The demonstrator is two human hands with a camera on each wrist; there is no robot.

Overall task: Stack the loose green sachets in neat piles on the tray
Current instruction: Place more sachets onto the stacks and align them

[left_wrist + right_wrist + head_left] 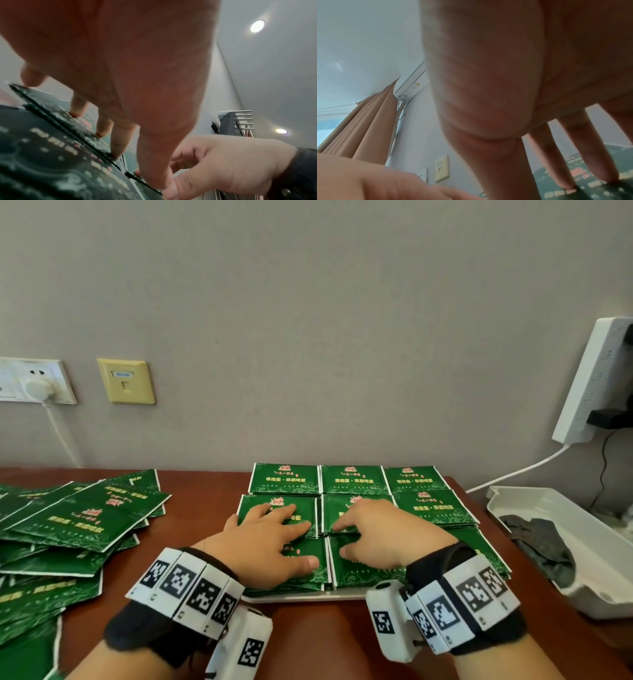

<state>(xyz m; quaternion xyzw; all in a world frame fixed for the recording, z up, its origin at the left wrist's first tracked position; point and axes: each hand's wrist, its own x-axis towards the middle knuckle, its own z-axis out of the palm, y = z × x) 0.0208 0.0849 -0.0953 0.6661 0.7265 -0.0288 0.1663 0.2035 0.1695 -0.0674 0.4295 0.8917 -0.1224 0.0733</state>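
Reddish-brown wood makes up the surface (212, 491), which runs along a grey wall (308, 320). On its left side lies a loose heap of green sachets (78, 529), overlapping at all angles. In the middle stands the tray (308, 596), only its pale front rim showing, covered by neat piles of green sachets (352, 479) set in rows of three, edges almost touching. At the right edge sits a white plastic bin (565, 529) with a dark cloth (544, 546) in it, and above it a white power strip (592, 381) hangs on the wall. Two wall plates, a white socket (34, 381) with a plug in it and a cream data plate (126, 381), sit to the left.

The left hand (270, 542) lies spread, palm down, with straight fingers pressing on the left-column piles in the middle and front rows; the left wrist view shows its fingertips (116, 150) touching the sachet tops at the seam between two piles. The right hand (387, 535) lies spread beside it on the centre-column piles, its fingertips (568, 185) resting on a printed sachet. Both wrists wear black bands with white marker blocks (185, 587)
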